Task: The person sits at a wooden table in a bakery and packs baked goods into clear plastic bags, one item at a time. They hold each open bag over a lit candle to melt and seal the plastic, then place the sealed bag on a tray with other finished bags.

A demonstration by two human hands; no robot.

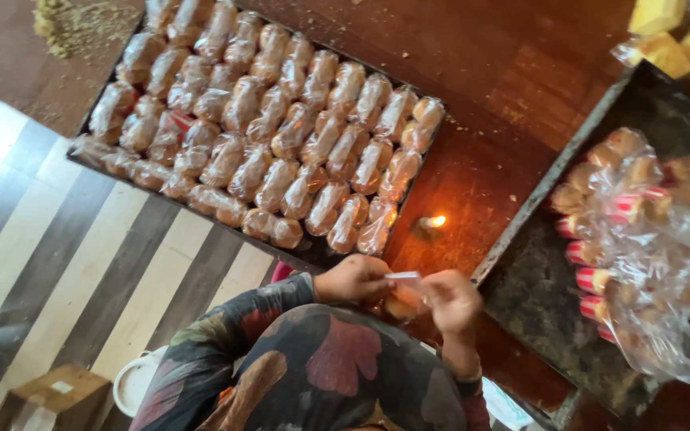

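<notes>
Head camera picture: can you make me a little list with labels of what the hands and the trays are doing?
left hand: pinches the edge of a clear wrapper
right hand: holds the same wrapper's other side
wrapped bun: between both hands
full tray: rows of wrapped buns
candle flame: lit on the wooden table
right tray: cupcakes in red-striped cups under loose plastic

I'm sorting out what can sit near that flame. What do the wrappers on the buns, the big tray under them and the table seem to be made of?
The wrappers on the golden-brown buns look like thin clear plastic film: glossy, crinkled, see-through. The dark rectangular tray seems to be metal, judging by its thin dull rim, though that's uncertain. The reddish-brown table looks like polished wood, with grain and a glow around the small flame.
</notes>
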